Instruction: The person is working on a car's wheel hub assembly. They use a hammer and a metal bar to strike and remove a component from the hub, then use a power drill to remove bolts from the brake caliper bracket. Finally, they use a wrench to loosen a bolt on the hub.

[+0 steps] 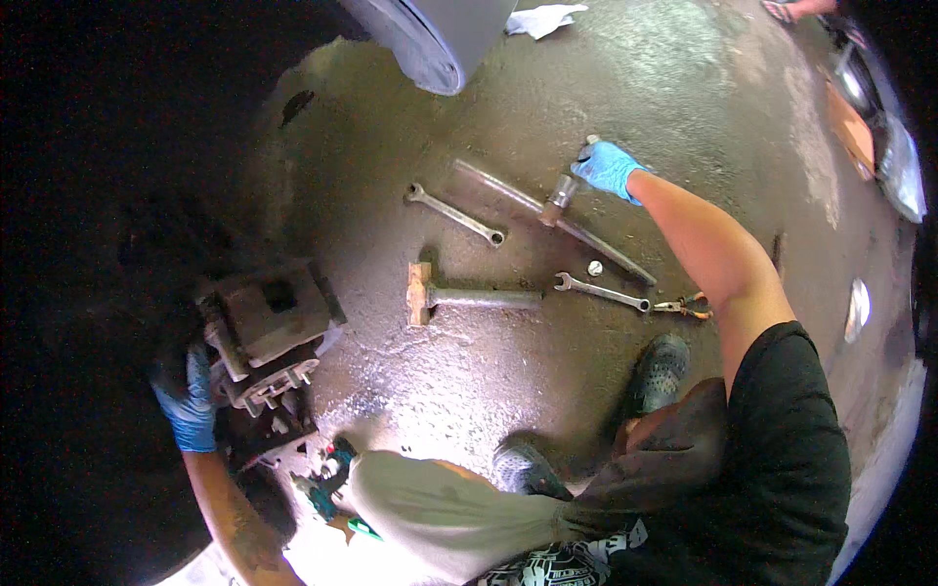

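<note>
Left hand (188,405), blue glove, lower left of the frame, at the side of the hub assembly (278,381), the one with studs poking out and a dark metal block (278,308) above it. Likely there to steady the part or to brace the person while leaning; fingers run into deep shadow, so can't tell if spread or wrapped around anything.

Right hand (608,171), also blue glove, upper right of centre, arm stretched well away from the body. Fingers look curled inward at a small pale piece (592,140); can't tell if it's pinched or just touched. The long reach probably comes from that piece lying past the other tools.

Tools lie flat on the wet-looking floor (469,381), mid-frame, apparently spread so each can be grabbed separately: ring wrench (454,214) at upper centre, long bar (606,249) slanting to its right with a socket head (558,200) at mid-length, hammer (479,298) on its side below, handle pointing right. Combination wrench (603,292) right of centre, its ring end just beside the pliers (684,307). Small round piece (595,268) between bar and wrench, probably set down loose.
</note>
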